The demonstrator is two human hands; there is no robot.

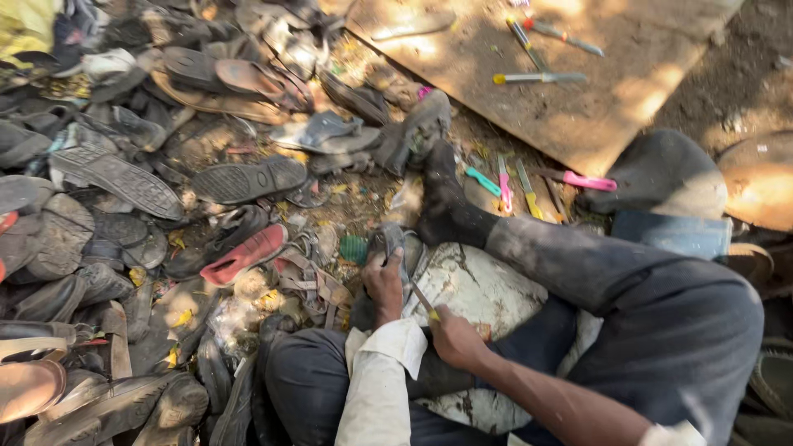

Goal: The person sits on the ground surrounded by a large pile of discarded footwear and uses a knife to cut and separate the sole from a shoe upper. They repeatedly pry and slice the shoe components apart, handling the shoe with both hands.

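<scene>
Left hand (384, 285): fingers curled tight around a worn dark grey shoe (387, 248), gripping it from the near side and pinning it upright against the lap. The shoe stands just ahead of the knuckles, its long axis running roughly away from the body, toe end up and forward.

Right hand (454, 339): closed in a fist-like pinch around a slim yellow-handled blade tool (423, 301). The tool's shaft slants up and to the left from the fist, its tip ending at or beside the near edge of the shoe; actual contact is too small to tell. The two hands sit close, the right just behind and to the right of the left, so the left is the nearer hand to the shoe and the tool bridges the gap.

Under both hands, a cracked white sheet of board or plastic (479, 289) lies across the lap. Outstretched beyond it, the person's own leg in dark trousers ends in a black sock (446, 202).

Further out: a pink-soled flat shoe (244, 254) lies to the left among a heap of old dark sandals and soles (116, 177). To the right of the foot, small pink, teal and yellow-handled tools (512, 186) lie on the ground. Beyond them, a brown wooden board (595, 91) carries more tools.
</scene>
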